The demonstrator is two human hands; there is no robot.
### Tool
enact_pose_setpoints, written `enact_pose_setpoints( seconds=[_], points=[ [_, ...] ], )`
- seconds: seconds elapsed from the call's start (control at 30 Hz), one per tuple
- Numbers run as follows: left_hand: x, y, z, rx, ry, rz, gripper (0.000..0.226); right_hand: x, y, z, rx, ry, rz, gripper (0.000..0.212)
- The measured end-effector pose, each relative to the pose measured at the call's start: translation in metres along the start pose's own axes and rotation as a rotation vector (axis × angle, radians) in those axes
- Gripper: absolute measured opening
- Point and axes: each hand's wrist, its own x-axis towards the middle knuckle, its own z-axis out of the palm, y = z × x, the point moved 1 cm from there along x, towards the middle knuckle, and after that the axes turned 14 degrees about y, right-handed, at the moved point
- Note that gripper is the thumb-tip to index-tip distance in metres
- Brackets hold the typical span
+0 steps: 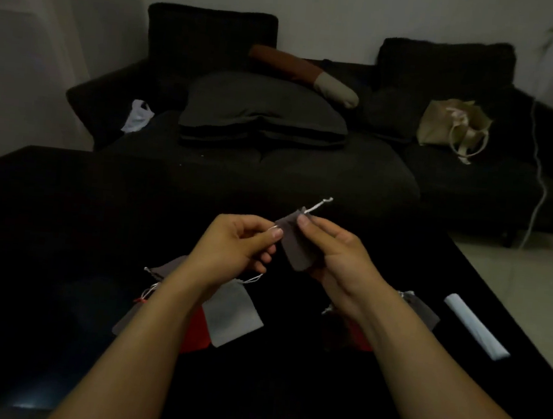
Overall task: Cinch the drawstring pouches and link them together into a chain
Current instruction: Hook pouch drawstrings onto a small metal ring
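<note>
A small dark grey drawstring pouch [293, 244] is held up above the black table [63, 239] between both hands. My right hand [335, 255] pinches its top edge, where a white cord end [319, 205] sticks up. My left hand [238, 242] pinches the cord at the pouch's left side. Below my left wrist lie a light grey pouch [233, 313], a red pouch [194, 333] and a dark grey pouch [164, 268] with white cords. Under my right forearm lie another grey pouch [422, 311] and a red pouch [359, 339], partly hidden.
A white folded strip [476, 326] lies on the table's right side, near its edge. Behind the table stands a black sofa [273, 161] with dark cushions, a beige tote bag [451, 128] and a white cable [538, 173] hanging at the right.
</note>
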Motion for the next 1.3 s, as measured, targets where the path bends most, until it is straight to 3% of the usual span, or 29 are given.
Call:
enact_pose_setpoints(
  seconds=[0.13, 0.4, 0.47, 0.67, 0.77, 0.93, 1.03, 1.17, 1.3],
  points=[
    [-0.001, 0.006, 0.017, 0.021, 0.011, 0.038, 0.015, 0.002, -0.013, -0.017, -0.012, 0.141, -0.101, 0.015],
    [-0.003, 0.013, 0.027, 0.055, 0.095, 0.065, 0.027, 0.003, -0.022, -0.040, -0.224, 0.246, -0.153, 0.032],
    [-0.002, 0.012, 0.028, -0.020, 0.156, 0.054, 0.032, 0.004, -0.023, -0.043, -0.263, 0.277, -0.172, 0.036],
    [0.008, 0.011, 0.024, -0.356, 0.334, -0.087, 0.033, 0.005, -0.025, -0.041, -0.028, 0.307, -0.209, 0.034],
    [0.010, 0.010, 0.029, -0.448, 0.274, -0.140, 0.032, 0.007, -0.022, -0.034, 0.030, 0.338, -0.220, 0.033],
    [0.000, 0.017, 0.035, -0.836, -0.047, -0.262, 0.045, 0.003, -0.024, -0.027, 0.299, 0.153, -0.008, 0.026],
    [-0.005, 0.023, 0.037, -0.856, -0.160, -0.242, 0.045, -0.001, -0.027, -0.025, 0.498, 0.065, 0.100, 0.021],
    [-0.005, 0.023, 0.035, -0.865, -0.092, -0.220, 0.033, -0.006, -0.033, -0.024, 0.603, -0.055, 0.100, 0.017],
    [-0.005, 0.019, 0.036, -0.880, -0.035, -0.146, 0.020, -0.012, -0.033, -0.020, 0.485, -0.096, 0.036, 0.020]
  ],
)
